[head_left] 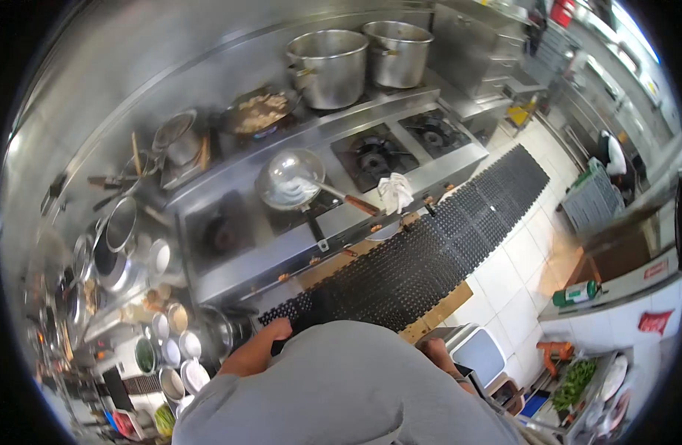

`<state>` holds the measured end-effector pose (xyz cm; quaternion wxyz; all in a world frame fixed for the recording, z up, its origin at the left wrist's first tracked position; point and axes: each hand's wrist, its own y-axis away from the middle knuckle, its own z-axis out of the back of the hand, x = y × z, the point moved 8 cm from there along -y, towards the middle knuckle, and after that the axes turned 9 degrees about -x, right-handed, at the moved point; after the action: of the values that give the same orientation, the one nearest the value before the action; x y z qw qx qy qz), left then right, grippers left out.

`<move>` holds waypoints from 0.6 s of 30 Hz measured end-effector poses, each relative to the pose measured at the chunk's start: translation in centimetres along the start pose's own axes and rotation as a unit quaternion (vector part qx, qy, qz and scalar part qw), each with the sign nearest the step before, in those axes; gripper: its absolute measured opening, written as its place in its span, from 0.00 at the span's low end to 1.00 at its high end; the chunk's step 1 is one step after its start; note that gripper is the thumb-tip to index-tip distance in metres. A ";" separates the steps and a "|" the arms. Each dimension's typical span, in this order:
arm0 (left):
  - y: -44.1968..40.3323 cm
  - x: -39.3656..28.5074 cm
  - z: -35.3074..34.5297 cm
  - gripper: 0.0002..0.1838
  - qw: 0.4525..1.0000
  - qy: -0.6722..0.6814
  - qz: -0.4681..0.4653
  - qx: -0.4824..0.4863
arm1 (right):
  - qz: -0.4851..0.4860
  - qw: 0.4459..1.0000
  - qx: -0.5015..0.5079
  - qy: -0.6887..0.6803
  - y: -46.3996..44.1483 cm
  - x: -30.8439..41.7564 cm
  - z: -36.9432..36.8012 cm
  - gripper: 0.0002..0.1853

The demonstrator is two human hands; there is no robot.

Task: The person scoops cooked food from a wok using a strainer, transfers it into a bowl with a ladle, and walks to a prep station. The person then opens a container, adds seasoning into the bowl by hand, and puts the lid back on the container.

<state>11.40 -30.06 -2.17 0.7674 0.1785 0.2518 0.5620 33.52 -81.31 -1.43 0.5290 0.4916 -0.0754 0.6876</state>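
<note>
Left hand [280, 328] and right hand [434, 349] flank the grey shirt [333, 393]; their grip, I cannot tell. The stove [245, 265] is far.

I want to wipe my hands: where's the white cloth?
In the head view, just right of centre, the white cloth lies at the stove's front edge, beside the wooden handle.

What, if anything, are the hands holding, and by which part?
It cannot be told: no held thing shows clearly at the left hand or the right hand.
</note>
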 end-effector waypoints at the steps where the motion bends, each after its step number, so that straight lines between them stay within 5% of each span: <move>1: 0.0 -0.1 -0.4 0.13 1.000 -0.014 -0.015 0.011 | -0.007 1.000 -0.006 -0.004 -0.2 0.1 -0.2 0.08; 3: 0.0 -0.2 -0.3 0.13 0.998 -0.042 -0.037 0.021 | -0.312 0.923 -0.036 -0.225 0.3 -3.3 -1.5 0.08; 6: -0.8 0.6 0.7 0.14 0.999 0.018 0.038 0.010 | -0.290 0.930 -0.069 -0.217 0.7 -1.3 -1.8 0.12; 8: -1.5 3.0 0.6 0.15 0.971 0.138 0.196 -0.003 | -0.300 0.929 -0.071 -0.204 1.9 1.4 -1.3 0.11; 9: -1.8 3.6 1.2 0.15 0.973 0.130 0.191 -0.009 | -0.313 0.929 -0.065 -0.184 2.3 2.7 -0.7 0.10; 11: -1.5 1.0 4.9 0.14 0.998 -0.013 -0.016 -0.057 | -0.306 0.932 -0.080 -0.176 2.4 3.1 -0.1 0.10; 18: -2.8 -0.3 8.1 0.12 0.991 -0.092 -0.092 -0.019 | -0.291 0.934 -0.100 -0.183 1.1 -4.9 -0.4 0.09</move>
<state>18.25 -31.09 2.88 0.8390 0.1909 0.1852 0.4746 32.23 -84.73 -4.86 0.7294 0.5537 -0.0928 0.3909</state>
